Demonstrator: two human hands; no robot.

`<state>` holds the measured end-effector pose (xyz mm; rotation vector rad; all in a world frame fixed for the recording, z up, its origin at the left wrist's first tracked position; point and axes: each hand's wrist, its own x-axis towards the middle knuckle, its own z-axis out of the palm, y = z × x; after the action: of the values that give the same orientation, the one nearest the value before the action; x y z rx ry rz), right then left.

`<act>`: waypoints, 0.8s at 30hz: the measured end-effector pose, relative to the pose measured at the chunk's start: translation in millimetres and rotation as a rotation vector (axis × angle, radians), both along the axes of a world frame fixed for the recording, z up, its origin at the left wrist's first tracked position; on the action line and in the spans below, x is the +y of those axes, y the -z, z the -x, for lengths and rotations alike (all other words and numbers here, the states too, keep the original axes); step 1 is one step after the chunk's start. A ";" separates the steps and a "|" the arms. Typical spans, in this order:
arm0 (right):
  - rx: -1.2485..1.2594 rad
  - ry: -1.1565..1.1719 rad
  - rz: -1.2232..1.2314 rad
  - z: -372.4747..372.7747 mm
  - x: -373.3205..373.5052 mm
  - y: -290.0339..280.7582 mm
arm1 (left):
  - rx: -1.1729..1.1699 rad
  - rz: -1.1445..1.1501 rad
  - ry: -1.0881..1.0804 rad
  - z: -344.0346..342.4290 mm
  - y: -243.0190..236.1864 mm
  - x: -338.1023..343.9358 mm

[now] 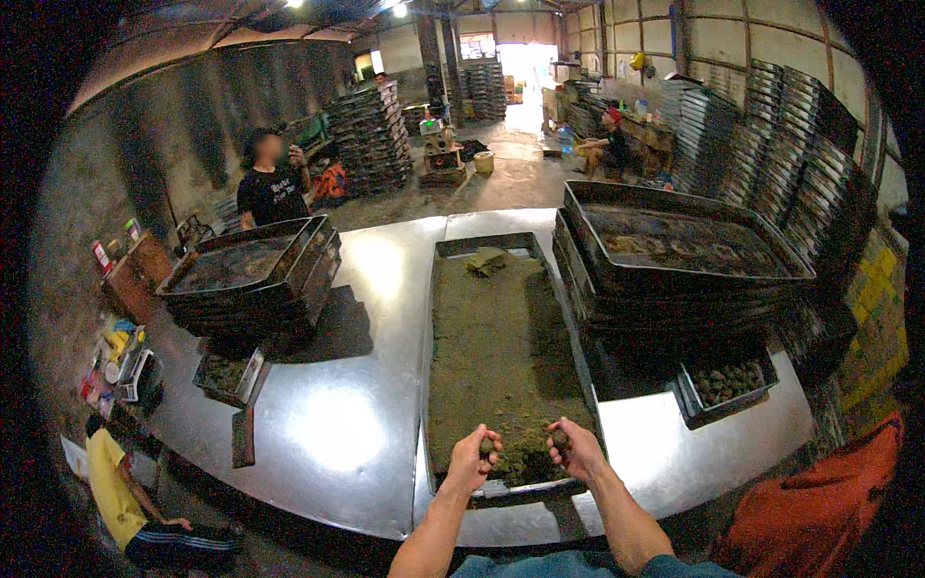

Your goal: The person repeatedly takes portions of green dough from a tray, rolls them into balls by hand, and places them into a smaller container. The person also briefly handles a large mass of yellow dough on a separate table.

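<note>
Apart, the left hand (472,459) and right hand (576,450) hovered above the near end of a long tray (523,490) of greenish-brown crumbly material (487,352). Left fingers curled round a dark lump (487,446); right fingers gripped a second lump (559,438). Rightward, on the metal table (636,433): a box (734,407) of similar dark pieces (727,382), near stacked trays (665,306).

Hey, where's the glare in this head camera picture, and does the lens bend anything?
Head view: white glare on the metal table, a washed-out bright opening at the back; dark shadow beside the left tray stack; the table's near edge bows, and the picture's corners fall to black.
</note>
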<state>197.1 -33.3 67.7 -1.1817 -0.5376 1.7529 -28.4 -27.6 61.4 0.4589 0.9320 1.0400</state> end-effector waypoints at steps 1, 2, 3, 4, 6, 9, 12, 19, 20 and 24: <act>0.055 0.004 -0.004 -4.4 -2.9 -3.1 | -0.045 0.048 -0.029 -0.7 -1.4 0.5; 0.085 0.045 0.023 -8.0 -6.9 -4.6 | -0.114 0.092 -0.029 -8.0 -2.0 1.2; -0.044 -0.017 0.032 -13.4 -9.0 -4.8 | -0.030 0.088 -0.044 -20.5 -1.2 2.4; -0.174 -0.078 0.044 -21.6 -14.9 -3.7 | 0.051 0.069 -0.026 -32.8 -0.5 3.0; -0.332 -0.029 -0.135 -38.2 -24.1 2.3 | 0.076 0.001 0.133 -69.7 -0.2 2.4; -0.431 0.104 -0.128 -95.9 -54.5 14.3 | 0.245 0.044 0.348 -142.7 3.6 1.8; -0.546 0.260 -0.114 -165.7 -62.6 19.4 | 0.308 0.073 0.613 -221.0 -1.4 19.3; -0.301 0.920 -0.360 -299.5 -35.1 -43.6 | 0.005 -0.178 0.715 -357.0 -75.8 75.8; -0.361 0.966 -0.378 -303.2 -35.2 -52.1 | 0.117 -0.254 0.696 -349.9 -83.5 77.8; -0.564 0.601 -0.355 -261.4 -40.8 -52.9 | 0.314 -0.497 0.459 -257.0 -86.9 76.7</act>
<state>458.5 -74.1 120.6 -1.3912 -0.6960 0.7726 228.6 49.2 148.2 1.2190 0.7800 0.7772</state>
